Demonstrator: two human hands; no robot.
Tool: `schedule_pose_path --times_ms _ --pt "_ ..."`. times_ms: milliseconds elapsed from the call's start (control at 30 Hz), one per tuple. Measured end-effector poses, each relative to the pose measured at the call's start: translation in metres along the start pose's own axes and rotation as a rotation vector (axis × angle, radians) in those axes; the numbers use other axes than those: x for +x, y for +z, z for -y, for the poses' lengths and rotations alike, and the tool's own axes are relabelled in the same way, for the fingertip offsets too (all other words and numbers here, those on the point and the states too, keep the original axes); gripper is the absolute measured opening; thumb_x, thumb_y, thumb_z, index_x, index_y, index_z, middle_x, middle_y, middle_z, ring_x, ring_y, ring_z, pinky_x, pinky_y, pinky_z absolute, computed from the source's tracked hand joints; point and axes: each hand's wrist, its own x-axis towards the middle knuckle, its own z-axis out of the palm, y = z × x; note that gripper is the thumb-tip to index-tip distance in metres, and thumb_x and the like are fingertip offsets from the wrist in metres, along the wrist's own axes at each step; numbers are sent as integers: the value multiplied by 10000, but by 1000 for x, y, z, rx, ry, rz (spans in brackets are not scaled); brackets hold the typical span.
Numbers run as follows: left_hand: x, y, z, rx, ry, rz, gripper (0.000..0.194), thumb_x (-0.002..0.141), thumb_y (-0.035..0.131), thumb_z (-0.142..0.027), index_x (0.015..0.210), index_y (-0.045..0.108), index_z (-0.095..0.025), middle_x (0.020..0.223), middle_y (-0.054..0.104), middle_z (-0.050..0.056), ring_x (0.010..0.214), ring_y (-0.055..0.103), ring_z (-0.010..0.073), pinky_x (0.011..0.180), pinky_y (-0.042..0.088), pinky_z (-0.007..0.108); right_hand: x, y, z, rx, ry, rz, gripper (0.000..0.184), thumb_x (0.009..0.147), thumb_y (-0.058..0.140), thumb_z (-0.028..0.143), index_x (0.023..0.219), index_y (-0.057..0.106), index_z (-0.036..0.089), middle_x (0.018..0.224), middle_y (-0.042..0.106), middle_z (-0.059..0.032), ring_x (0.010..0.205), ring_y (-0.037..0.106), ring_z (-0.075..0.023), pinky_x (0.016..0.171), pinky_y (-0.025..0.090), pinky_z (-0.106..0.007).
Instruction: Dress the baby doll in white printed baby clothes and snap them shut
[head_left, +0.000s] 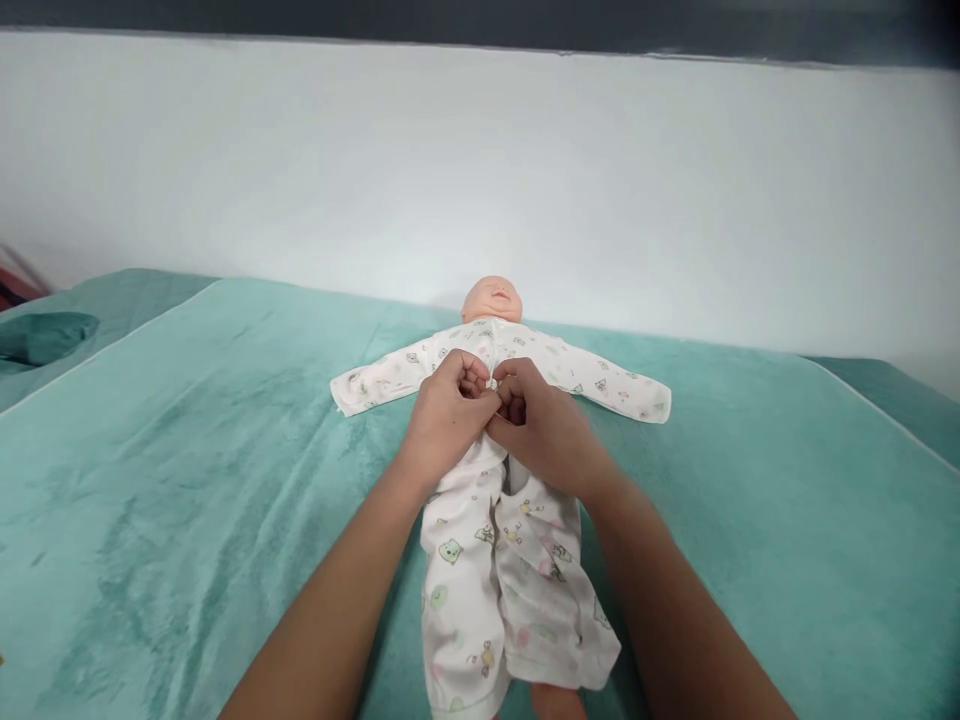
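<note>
A baby doll (491, 299) lies on its back, its head toward the wall, dressed in white printed baby clothes (465, 560). Both sleeves stretch out to the sides. Over the doll's chest, my left hand (454, 405) pinches the front edge of the garment from the left. My right hand (544, 415) pinches it from the right, and the fingertips of both hands nearly meet at a small pale fastener (491, 384). Below the hands the front of the garment gapes a little. Part of a doll's leg (556, 702) shows under the right trouser leg.
A green plush cover (225, 480) spreads under the doll, with some wrinkles at the left. Behind it rises a white wall (480, 160) with a dark band along its top. A dark red item (19, 288) shows at the left edge.
</note>
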Motion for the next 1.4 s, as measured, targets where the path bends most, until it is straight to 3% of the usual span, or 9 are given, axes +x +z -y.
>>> schedule_pose_path --times_ms 133,300,500,700,867,1033,1167,1300,1400 --pt "2 -1 2 -82 46 -32 169 648 561 -100 780 522 -198 646 474 -64 597 446 81 554 348 205 3 -1 -6 241 -5 1 259 808 586 264 1051 497 275 692 529 81 632 490 -120 624 385 -268" --pt "5 -4 8 -338 43 41 192 687 629 -114 830 528 -192 726 527 -57 615 460 64 565 347 183 7 1 -10 518 84 -40 184 847 584 324 1001 519 247 623 484 86 539 414 -97 518 326 -239" --pt "6 -7 10 -467 -16 93 181 718 677 -156 829 539 -194 738 552 -50 608 493 67 572 372 184 7 2 -9 544 76 -52 180 825 624 290 977 546 234 590 439 97 530 394 -85 512 301 -225" --pt "6 -6 9 -344 -18 114 159 778 689 -250 860 567 -190 665 525 -55 589 483 76 552 358 187 8 4 -15 578 79 -61 184 817 644 301 963 570 217 598 471 88 557 423 -87 554 333 -236" --pt "7 -18 3 -192 -10 134 111 807 651 -249 863 583 -182 630 562 -48 555 454 77 529 338 194 4 -7 -6 411 78 -68 166 871 581 368 948 597 221 645 535 59 600 483 -105 592 375 -255" --pt "13 -33 4 -111 3 90 98 800 655 -248 809 594 -172 620 568 -46 540 433 72 543 338 200 -18 -27 23 -239 103 53 298 821 653 495 809 535 221 734 597 15 635 504 -150 556 346 -288" --pt "16 -33 7 -78 -10 74 106 800 659 -267 809 601 -178 608 530 -54 543 425 77 528 320 206 -27 -16 38 -557 6 122 295 762 752 366 847 517 210 936 612 -45 849 543 -222 612 360 -306" --pt "14 -36 8 -78 27 91 108 817 642 -287 819 603 -186 637 549 -47 573 439 83 557 342 212 -26 -7 37 -580 -12 100 47 869 542 168 856 543 213 976 609 -46 907 537 -217 644 364 -307" --pt "10 -41 3 -30 55 180 129 831 634 -316 823 607 -191 691 557 -36 627 473 94 598 370 224 -25 -17 35 -453 -3 85 168 860 451 106 830 564 227 908 622 -5 832 543 -176 647 372 -296"
